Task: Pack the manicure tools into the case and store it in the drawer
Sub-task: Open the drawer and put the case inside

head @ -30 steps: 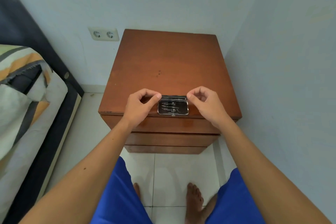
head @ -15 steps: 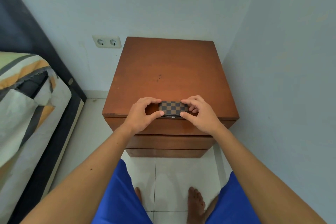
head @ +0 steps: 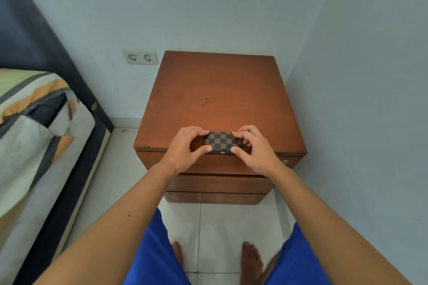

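Case [head: 222, 142] is shut and sitting at the front edge of the nightstand [head: 220, 90], pinched between both hands. Left hand [head: 185, 148] has its thumb on the near edge and fingers curled over the far side; right hand [head: 252, 148] mirrors it, both clamped on the case ends. Can't really tell if the clasp is fully latched from here, so I'd squeeze evenly till it clicks. Then free one hand for the top drawer [head: 215, 163] just below the thumbs, which isn't open yet.
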{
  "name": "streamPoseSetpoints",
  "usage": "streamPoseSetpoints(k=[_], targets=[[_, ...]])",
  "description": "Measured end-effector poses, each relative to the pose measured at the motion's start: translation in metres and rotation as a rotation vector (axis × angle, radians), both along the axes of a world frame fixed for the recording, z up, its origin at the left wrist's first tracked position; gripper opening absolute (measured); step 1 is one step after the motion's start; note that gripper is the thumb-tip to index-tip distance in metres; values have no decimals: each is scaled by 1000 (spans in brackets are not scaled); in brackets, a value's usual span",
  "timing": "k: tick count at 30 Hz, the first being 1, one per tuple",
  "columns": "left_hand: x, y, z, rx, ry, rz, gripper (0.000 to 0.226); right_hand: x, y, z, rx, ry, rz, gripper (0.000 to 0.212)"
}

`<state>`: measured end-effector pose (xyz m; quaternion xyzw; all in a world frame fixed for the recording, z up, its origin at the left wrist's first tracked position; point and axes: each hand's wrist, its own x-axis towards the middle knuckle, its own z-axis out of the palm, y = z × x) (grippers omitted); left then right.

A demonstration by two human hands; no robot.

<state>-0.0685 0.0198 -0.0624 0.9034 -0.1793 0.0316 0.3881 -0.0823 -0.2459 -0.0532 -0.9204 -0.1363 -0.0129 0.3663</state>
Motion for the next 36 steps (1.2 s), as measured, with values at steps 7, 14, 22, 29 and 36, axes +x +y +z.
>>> streamPoseSetpoints(k=[7,14,22,29,36], targets=[[-11,-4,3,-15,29,43,49,-4,1,4,17,24,-19,47],[-31,29,-11,153,-102,182,65,-39,-33,2,175,-54,-278,67],[-32,98,-30,-49,103,582,119,-51,-92,-24,80,80,-771,139],[-29,104,-46,-386,375,565,90,-57,-90,-41,323,228,-739,85],[-59,102,-49,-308,307,581,81,-81,-91,-37,296,220,-715,78]])
